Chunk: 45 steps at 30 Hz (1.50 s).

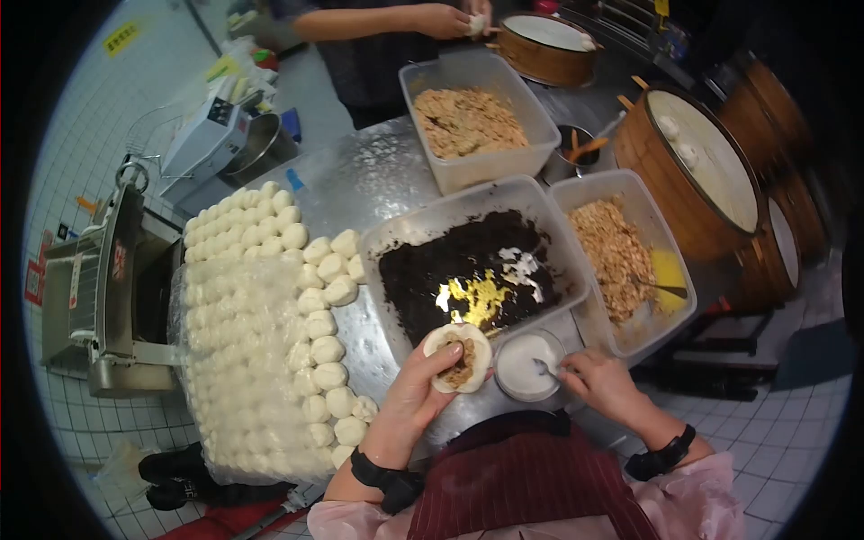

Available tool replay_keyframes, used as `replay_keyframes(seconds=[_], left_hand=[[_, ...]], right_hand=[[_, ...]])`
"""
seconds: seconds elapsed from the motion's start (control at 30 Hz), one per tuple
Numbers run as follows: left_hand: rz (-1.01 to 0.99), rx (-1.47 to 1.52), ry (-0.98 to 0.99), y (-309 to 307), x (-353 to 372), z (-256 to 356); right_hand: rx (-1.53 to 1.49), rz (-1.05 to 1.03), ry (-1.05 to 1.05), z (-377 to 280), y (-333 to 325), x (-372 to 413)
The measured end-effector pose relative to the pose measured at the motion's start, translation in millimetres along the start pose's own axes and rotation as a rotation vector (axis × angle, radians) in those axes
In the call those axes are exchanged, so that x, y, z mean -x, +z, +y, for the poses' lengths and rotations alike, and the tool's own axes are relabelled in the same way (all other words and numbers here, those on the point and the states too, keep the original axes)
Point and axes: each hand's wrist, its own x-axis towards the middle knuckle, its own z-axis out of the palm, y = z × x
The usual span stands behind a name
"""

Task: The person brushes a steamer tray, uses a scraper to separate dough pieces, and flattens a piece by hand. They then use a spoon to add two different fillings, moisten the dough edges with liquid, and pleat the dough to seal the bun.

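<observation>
My left hand cups a flat round of dough with brown filling in its middle, held just in front of the tub of dark filling. My right hand grips a small spoon whose tip rests in a small white bowl of pale liquid. Both hands hover over the near edge of the steel table.
Several dough balls lie in rows at the left, partly under plastic film. Two tubs of light brown filling stand behind and to the right. Bamboo steamers sit at the right. Another person's hands work at the far end.
</observation>
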Motion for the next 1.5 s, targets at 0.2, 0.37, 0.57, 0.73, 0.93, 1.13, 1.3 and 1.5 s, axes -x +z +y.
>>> replay_keyframes(seconds=[0.2, 0.37, 0.57, 0.73, 0.93, 1.13, 1.3, 1.5], left_hand=[[0.014, -0.115, -0.203, -8, 0, -37], [0.068, -0.019, -0.370, -26, 6, -66], [0.120, 0.050, -0.388, -40, -2, -76], [0.128, 0.109, -0.369, -38, -12, -81], [0.197, -0.105, -0.247, -29, -25, -89], [0.119, 0.145, -0.335, -5, -35, -92], [0.158, 0.129, -0.336, -1, -42, -99], [0.142, 0.179, -0.368, -9, -42, -99]], right_hand=[[-0.193, 0.096, 0.098, 10, 41, 19], [-0.280, 0.194, 0.043, 15, 54, 16], [-0.348, 0.306, -0.010, 24, 65, 9], [-1.187, -0.097, 0.560, 33, 65, 6], [-1.364, -0.070, 0.548, 30, 40, 17], [-1.124, -0.005, 0.342, 0, 10, 27], [-0.485, 0.287, -0.190, -4, 12, 24], [-0.650, 0.285, 0.042, 4, 17, 20]])
